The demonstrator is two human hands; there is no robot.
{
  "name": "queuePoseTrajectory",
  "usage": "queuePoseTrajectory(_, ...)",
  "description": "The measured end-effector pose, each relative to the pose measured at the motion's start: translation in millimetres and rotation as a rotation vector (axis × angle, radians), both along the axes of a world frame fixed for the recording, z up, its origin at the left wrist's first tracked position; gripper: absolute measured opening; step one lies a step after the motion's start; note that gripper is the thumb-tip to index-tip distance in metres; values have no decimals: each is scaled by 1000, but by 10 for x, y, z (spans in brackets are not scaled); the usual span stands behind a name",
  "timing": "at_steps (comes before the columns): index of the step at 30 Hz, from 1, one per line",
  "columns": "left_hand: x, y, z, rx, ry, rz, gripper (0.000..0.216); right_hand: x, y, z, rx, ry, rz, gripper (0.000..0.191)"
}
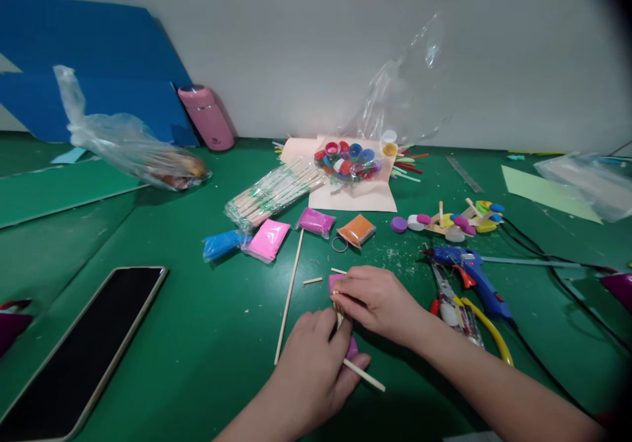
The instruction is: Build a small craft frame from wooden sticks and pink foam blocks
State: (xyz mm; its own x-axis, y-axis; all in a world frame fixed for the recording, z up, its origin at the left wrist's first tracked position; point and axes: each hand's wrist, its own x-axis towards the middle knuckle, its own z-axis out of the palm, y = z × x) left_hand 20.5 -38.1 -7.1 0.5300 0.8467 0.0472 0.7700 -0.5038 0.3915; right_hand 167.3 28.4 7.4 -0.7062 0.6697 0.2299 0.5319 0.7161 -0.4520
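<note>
My left hand [318, 356] is closed round a thin wooden stick [365, 375], whose end pokes out below the fingers towards the lower right. Just beyond it, my right hand [378, 300] pinches with thumb and fingertips on a pale stick piece, mostly covered by the fingers. Purple clay [352, 348] shows beneath both hands; most of its shape is hidden. Left of them lies a long loose wooden stick [289, 297], with a short stick piece [313, 281] near the fingertips.
Clay packets [316, 222] and bagged sticks [276, 192] lie ahead, with bottle caps [350, 159] behind. At right are a blue glue gun [469, 271] with its cable, yellow-handled pliers [494, 336] and a coloured cap-and-stick model [459, 221]. A phone [89, 350] lies left.
</note>
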Motion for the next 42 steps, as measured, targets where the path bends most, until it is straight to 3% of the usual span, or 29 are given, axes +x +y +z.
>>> queuePoseTrajectory(15,-30,-32,-16,-51,-62,-9,25,35,-48,12,-120,52,-57,18)
queuePoseTrajectory(20,-80,-73,-19,33,-126,-9,33,113,-72,39,-135,107,-106,31)
queuePoseTrajectory(27,-263,62,-43,212,-216,182,18,242,-178,41,-166,233,-313,23)
queuePoseTrajectory(35,-209,208,-185,322,-154,145,23,56,-337,-106,-311,307,-465,24)
queuePoseTrajectory(42,-201,293,-217,418,-154,92,26,-20,-376,-204,-310,352,-494,23)
